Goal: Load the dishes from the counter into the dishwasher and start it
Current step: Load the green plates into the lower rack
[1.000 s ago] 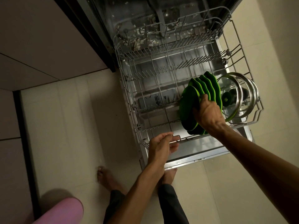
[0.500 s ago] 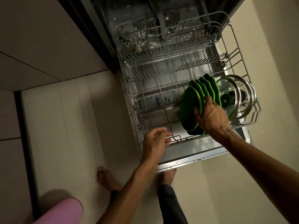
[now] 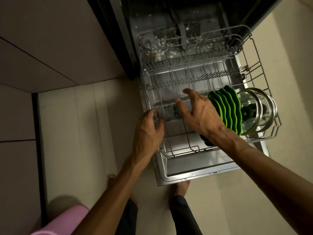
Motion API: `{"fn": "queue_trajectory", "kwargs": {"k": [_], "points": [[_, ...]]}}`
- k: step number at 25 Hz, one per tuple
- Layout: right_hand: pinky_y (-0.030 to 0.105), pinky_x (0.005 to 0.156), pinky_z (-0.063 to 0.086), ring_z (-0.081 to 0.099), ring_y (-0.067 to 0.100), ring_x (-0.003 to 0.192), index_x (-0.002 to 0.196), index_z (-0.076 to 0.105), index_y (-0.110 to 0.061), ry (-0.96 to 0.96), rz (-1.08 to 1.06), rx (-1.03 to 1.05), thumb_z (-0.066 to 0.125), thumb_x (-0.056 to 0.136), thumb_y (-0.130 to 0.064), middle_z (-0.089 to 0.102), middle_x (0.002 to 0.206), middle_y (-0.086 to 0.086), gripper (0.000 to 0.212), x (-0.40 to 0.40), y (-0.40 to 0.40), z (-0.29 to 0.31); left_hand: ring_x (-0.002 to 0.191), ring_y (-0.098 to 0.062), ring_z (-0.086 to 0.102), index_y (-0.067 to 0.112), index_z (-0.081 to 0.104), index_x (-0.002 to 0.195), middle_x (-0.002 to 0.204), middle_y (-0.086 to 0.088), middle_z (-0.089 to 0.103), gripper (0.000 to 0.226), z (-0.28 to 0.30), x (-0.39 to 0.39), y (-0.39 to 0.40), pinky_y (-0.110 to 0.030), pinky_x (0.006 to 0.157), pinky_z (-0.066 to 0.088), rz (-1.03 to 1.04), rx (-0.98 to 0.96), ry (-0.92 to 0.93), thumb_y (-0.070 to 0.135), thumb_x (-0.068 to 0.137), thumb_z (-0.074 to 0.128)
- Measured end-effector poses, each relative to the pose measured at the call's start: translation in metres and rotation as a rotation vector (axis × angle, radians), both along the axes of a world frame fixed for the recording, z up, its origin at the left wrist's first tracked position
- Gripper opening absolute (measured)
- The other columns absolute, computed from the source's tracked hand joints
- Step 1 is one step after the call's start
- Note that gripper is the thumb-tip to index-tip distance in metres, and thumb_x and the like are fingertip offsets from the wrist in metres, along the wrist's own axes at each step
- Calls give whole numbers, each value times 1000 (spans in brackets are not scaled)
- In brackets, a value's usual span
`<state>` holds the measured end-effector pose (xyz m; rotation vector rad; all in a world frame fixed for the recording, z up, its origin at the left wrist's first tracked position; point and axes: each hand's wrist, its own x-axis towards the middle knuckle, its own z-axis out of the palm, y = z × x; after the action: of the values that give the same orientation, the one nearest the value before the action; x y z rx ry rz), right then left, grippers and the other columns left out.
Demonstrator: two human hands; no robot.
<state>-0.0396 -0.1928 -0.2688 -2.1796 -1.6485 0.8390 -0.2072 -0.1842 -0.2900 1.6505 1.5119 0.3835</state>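
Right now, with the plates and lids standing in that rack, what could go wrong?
1. The green plates stand on edge close together; neither the right hand nor the left hand holds them, so a bump might tip them into the glass lids.
2. The rack sits pulled out over the open door, and bare feet stand right at the door's edge. A stubbed toe seems possible.

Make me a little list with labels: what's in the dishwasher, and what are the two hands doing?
rack: pulled out over the open door
green plates: standing on edge in a row, right side of the rack
glass lids: upright, right of the plates
left hand: over the rack's left edge, holds nothing
right hand: fingers spread, holds nothing
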Motion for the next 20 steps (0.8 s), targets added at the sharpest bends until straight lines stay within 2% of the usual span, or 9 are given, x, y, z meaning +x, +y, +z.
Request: {"fn": "queue_trajectory", "kwargs": {"k": [2,4,8,11,13,18,20], "points": [[45,106,41,58,26,118,138,44,-11,27,63,51,36,103,-46,60,131,14,50,-21,17,18,113,-14,57,9,56,130,127,-6,62,38,14,-18,17,2,84,32,-13,103,28,28,97,56],[45,109,37,53,24,124,138,44,-12,32,109,97,31,104,-47,58,134,12,51,-37,32,35,122,-20,54,9,53,134,133,-8,58,42,32,-35,32,-5,92,29,3,161,49,28,97,56],[48,115,29,45,21,134,144,39,-13,35,180,181,26,102,-52,50,144,9,59,-77,60,77,130,-17,47,13,46,141,141,-5,51,50,80,-79,55,-17,101,33,51,241,68,36,98,53],[49,115,28,46,19,132,142,41,-13,39,225,262,27,103,-51,53,141,7,56,-108,78,114,134,-14,41,16,42,144,146,-3,47,52,116,-113,65,-19,105,31,91,282,67,39,98,50],[50,118,23,42,20,137,143,40,-13,39,259,292,25,103,-51,49,145,8,58,-128,90,138,137,-12,38,16,38,146,149,-2,43,54,140,-135,72,-18,106,29,115,310,72,40,98,48],[48,121,14,33,18,143,147,37,-14,-21,352,369,23,101,-54,38,153,6,63,-183,116,213,144,-15,29,15,29,151,156,-5,32,66,209,-197,89,-29,115,31,190,365,76,47,95,43],[46,121,13,33,18,143,147,37,-14,-72,398,409,24,100,-56,38,154,7,64,-201,122,240,144,-14,27,16,28,151,157,-4,31,68,235,-218,93,-26,113,29,218,390,90,48,94,43]]}}
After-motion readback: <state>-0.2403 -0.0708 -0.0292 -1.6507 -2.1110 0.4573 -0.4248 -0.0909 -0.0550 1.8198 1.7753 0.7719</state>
